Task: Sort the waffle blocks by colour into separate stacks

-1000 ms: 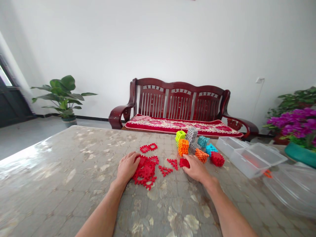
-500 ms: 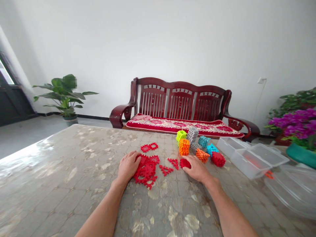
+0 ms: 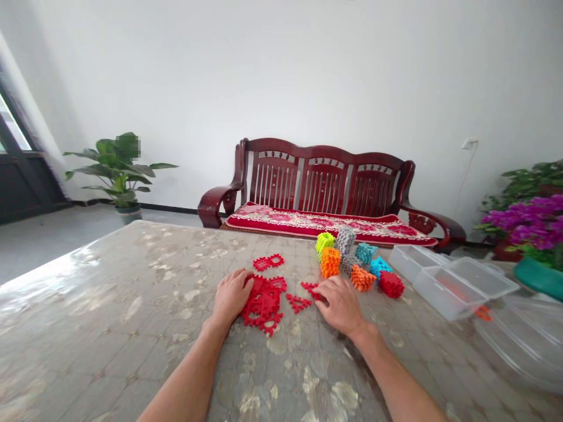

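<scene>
Flat red notched pieces [image 3: 264,305] lie in a loose pile on the patterned table [image 3: 167,346]. My left hand [image 3: 233,293] rests against the pile's left side, its fingers bent close together over the edge. To the right, my right hand [image 3: 338,302] has its fingertips at a red triangular piece [image 3: 309,288], and its palm hides what lies beneath. Another red triangular piece [image 3: 298,303] sits between the pile and that hand. Two joined red pieces [image 3: 268,262] lie behind the pile.
Stacks of orange [image 3: 329,262], grey, green and blue pieces stand behind my right hand, with a red stack [image 3: 391,284] beside them. Farther right are a clear divided box [image 3: 453,287] and a clear lid [image 3: 523,340]. A wooden bench [image 3: 325,176] stands beyond the table.
My right hand has moved left from the small red stack to the red triangular piece, and now covers where that stack was. My left hand has stayed at the pile.
</scene>
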`<state>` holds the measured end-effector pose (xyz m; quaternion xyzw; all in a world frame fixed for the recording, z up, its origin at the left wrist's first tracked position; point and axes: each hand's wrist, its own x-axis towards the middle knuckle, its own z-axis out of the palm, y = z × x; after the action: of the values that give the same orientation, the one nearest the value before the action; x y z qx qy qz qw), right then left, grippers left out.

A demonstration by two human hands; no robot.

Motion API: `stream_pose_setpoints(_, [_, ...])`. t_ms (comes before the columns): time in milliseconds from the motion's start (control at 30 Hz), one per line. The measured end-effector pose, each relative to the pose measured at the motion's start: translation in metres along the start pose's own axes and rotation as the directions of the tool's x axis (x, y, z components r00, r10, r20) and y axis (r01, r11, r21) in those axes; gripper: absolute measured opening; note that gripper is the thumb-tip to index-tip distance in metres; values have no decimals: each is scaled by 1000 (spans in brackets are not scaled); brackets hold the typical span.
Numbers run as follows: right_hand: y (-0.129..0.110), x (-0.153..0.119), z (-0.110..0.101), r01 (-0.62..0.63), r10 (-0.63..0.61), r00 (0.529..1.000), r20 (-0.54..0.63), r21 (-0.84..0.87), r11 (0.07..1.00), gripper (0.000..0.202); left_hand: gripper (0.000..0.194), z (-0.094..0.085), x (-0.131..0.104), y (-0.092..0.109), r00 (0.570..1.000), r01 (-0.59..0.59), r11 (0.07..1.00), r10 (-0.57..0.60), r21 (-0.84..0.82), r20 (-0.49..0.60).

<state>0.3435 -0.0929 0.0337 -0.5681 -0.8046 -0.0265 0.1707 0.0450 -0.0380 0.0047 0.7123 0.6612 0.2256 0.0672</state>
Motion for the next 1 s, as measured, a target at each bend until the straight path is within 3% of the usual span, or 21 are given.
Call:
stream_pose_setpoints(333, [-14,4,16,29,-33,997,67,58,998,38,38,-2,-1,3,1000,22,1000,-21,-17,10])
stream_pose_setpoints(467, [-20,17,16,59,-65,996,68,78,995,35,38,-1,-2,3,1000,25,999,-25,-46,1])
stream_pose_setpoints(633, [-35,64,18,11,-23,996,92,130,992,35,40,-3,-3,5,999,44,996,-44,-76,0])
stream_pose_setpoints(833, [-57,130,44,3,-19,985,170,93,996,47,40,-4,-3,6,999,41,996,-41,-74,-3])
stream_pose_setpoints(1000, [-62,154,61,5,-13,978,208,40,999,44,39,-3,-4,5,999,39,996,-40,-84,-16])
